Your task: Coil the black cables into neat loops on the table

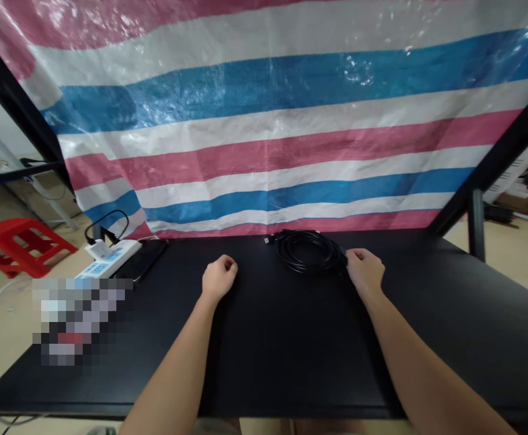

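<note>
A coiled black cable lies on the black tabletop, toward its back edge. One metal-tipped plug sticks out at the coil's left. My right hand is at the coil's right side, its fingers closed on a dark end of the cable; the fingers partly hide that end. Left of the coil and apart from it, my left hand rests on the tabletop with its fingers curled into a loose fist. Nothing shows in it.
A white power strip with a plugged-in charger lies at the left, beside a dark phone-like slab. Nearer, part of the left side is pixelated. A striped plastic sheet hangs behind the table. A red stool stands beyond the left edge.
</note>
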Demonstrator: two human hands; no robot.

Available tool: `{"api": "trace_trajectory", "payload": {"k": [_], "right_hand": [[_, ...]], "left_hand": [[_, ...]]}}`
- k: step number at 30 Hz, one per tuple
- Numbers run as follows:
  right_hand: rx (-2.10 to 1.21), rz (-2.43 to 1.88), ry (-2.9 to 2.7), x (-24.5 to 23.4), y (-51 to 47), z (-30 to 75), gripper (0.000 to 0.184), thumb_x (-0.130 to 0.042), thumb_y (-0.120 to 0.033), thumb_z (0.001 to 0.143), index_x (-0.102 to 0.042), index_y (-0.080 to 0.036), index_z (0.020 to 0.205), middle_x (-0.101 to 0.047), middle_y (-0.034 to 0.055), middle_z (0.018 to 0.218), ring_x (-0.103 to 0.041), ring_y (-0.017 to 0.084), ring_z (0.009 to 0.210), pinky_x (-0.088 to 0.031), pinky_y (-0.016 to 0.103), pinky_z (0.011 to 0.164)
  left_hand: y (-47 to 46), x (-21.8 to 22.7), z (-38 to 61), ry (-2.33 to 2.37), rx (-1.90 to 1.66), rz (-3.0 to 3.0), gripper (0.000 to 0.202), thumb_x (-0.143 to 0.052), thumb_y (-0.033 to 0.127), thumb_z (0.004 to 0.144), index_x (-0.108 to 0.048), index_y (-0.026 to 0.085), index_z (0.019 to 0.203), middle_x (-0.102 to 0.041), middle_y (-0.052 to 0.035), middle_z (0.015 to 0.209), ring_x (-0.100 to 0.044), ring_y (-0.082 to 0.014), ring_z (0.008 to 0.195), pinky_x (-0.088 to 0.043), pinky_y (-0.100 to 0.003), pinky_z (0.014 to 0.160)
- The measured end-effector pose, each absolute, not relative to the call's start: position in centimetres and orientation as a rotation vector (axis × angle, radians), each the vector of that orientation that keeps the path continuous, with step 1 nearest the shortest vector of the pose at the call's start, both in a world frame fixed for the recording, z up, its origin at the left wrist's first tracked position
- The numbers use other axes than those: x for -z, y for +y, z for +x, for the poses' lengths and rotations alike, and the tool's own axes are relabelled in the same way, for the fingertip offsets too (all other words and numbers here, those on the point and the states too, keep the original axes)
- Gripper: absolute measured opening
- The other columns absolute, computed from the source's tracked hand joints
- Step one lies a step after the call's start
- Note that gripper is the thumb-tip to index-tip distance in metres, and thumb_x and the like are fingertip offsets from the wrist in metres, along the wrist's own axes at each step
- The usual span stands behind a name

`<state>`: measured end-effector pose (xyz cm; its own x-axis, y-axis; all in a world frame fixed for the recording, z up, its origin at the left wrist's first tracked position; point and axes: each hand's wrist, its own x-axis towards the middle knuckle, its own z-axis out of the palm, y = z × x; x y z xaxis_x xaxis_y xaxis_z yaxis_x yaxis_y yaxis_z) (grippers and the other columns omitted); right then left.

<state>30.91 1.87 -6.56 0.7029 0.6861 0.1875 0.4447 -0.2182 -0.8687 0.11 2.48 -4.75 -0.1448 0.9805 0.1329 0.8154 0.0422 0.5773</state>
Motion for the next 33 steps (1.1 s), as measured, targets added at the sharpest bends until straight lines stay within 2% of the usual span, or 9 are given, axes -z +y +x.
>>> {"api": "trace_trajectory", "payload": {"k": [8, 15, 20, 23, 26, 29, 33], "right_hand": [[-0.277, -1.878, -0.909, 5.5, 1.4, 30.0, 0.016, -0.05, -0.028, 0.063, -0.064, -0.021, 0.058, -0.068, 0.0064, 0.064, -0.062, 0.025, 0.072, -0.045, 0.033, 0.069], [-0.098, -1.981, -1.166, 5.6, 0.8, 28.1, 0.031, -0.053, -0.05, 0.071, -0.066, -0.024, 0.06, -0.066, 0.0054, 0.062, -0.061, 0.023, 0.068, -0.04, 0.031, 0.06], [-0.138, -1.98, -1.197, 5.8, 1.2, 27.8, 0.024, -0.058, -0.048, 0.068, -0.066, -0.027, 0.06, -0.067, 0.004, 0.065, -0.06, 0.023, 0.067, -0.038, 0.031, 0.055], [-0.231, -1.883, -1.134, 5.9, 1.4, 28.2, 0.023, -0.058, -0.044, 0.068, -0.065, -0.024, 0.058, -0.065, 0.0031, 0.06, -0.06, 0.021, 0.064, -0.04, 0.03, 0.056], [-0.429, -1.58, -1.052, 5.9, 1.5, 28.1, 0.029, -0.06, -0.049, 0.066, -0.067, -0.021, 0.065, -0.059, 0.0, 0.053, -0.052, 0.015, 0.051, -0.039, 0.028, 0.051], [-0.683, -1.224, -0.984, 5.6, 1.4, 27.7, 0.038, -0.068, -0.05, 0.058, -0.069, -0.019, 0.079, -0.058, -0.0025, 0.056, -0.037, 0.007, 0.039, -0.03, 0.025, 0.04], [-0.939, -0.981, -1.0, 4.8, 0.8, 27.5, 0.032, -0.076, -0.039, 0.05, -0.069, -0.019, 0.075, -0.056, -0.0035, 0.055, -0.029, 0.003, 0.039, -0.023, 0.022, 0.037]], "left_hand": [[2.5, 4.2, 0.2, 2.062, -0.607, 1.877, 0.014, -0.053, 0.026, 0.078, -0.067, 0.026, 0.077, -0.072, -0.0023, 0.083, -0.066, -0.0223, 0.083, -0.043, -0.028, 0.064], [2.4, 4.4, 0.4, 2.059, -0.558, 1.934, 0.014, -0.053, 0.026, 0.077, -0.067, 0.027, 0.077, -0.072, -0.0024, 0.084, -0.066, -0.0228, 0.084, -0.045, -0.028, 0.065], [2.3, 4.5, 0.5, 2.054, -0.548, 1.956, 0.014, -0.053, 0.026, 0.077, -0.067, 0.027, 0.077, -0.073, -0.0031, 0.084, -0.066, -0.0241, 0.084, -0.045, -0.03, 0.066], [2.3, 4.5, 0.5, 2.051, -0.558, 1.945, 0.014, -0.053, 0.025, 0.076, -0.067, 0.027, 0.076, -0.072, -0.0029, 0.084, -0.066, -0.0243, 0.084, -0.046, -0.031, 0.067], [2.3, 4.6, 0.5, 2.027, -0.621, 1.894, 0.013, -0.054, 0.024, 0.076, -0.066, 0.026, 0.079, -0.071, -0.0031, 0.082, -0.066, -0.0237, 0.084, -0.047, -0.031, 0.068], [2.3, 4.9, 0.8, 1.918, -0.85, 1.875, 0.016, -0.054, 0.022, 0.077, -0.065, 0.023, 0.088, -0.07, -0.004, 0.081, -0.066, -0.0211, 0.081, -0.049, -0.032, 0.073], [2.1, 5.6, 1.8, 1.708, -1.161, 1.925, 0.031, -0.058, 0.026, 0.076, -0.061, 0.018, 0.105, -0.068, -0.0084, 0.096, -0.065, -0.0211, 0.088, -0.051, -0.034, 0.078]]}}
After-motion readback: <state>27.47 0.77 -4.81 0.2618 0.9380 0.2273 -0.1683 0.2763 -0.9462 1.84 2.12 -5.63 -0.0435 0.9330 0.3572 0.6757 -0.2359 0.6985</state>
